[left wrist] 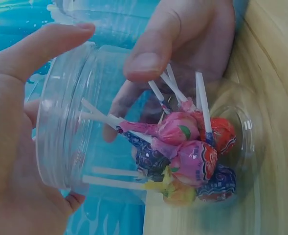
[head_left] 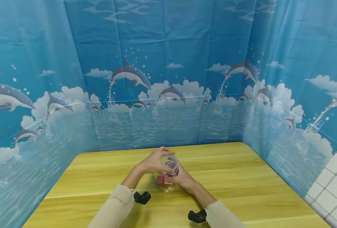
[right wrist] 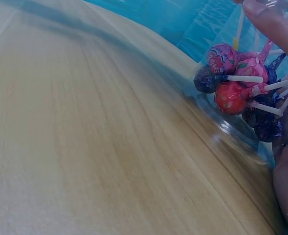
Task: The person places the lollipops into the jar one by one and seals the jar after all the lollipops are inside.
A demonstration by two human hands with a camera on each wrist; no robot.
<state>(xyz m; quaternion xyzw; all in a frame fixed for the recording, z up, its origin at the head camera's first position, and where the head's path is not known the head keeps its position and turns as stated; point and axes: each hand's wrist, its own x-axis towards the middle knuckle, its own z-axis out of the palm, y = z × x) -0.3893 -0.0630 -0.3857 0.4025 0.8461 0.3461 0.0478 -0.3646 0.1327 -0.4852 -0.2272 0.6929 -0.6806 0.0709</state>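
Observation:
A clear plastic jar (left wrist: 254, 128) stands on the table in front of me, its base at the wooden top. Several wrapped lollipops (left wrist: 195, 161) lie inside it, pink, red, yellow and dark blue, with white sticks. My left hand (head_left: 153, 162) grips the clear screw lid (left wrist: 53, 122) from above, thumb and fingers spread around its rim. Lower down, my right hand (head_left: 184, 180) holds the jar's body from the right side, its thumb across the front. The lid sits on the jar's mouth; whether it is screwed tight I cannot tell.
The table (head_left: 242, 190) has a yellow wood-grain top. Behind it and along both sides hangs a blue curtain (head_left: 168, 126) printed with dolphins. White tiles (head_left: 332, 183) show at the far right. A black wrist mount (head_left: 142, 198) sticks out from the left sleeve.

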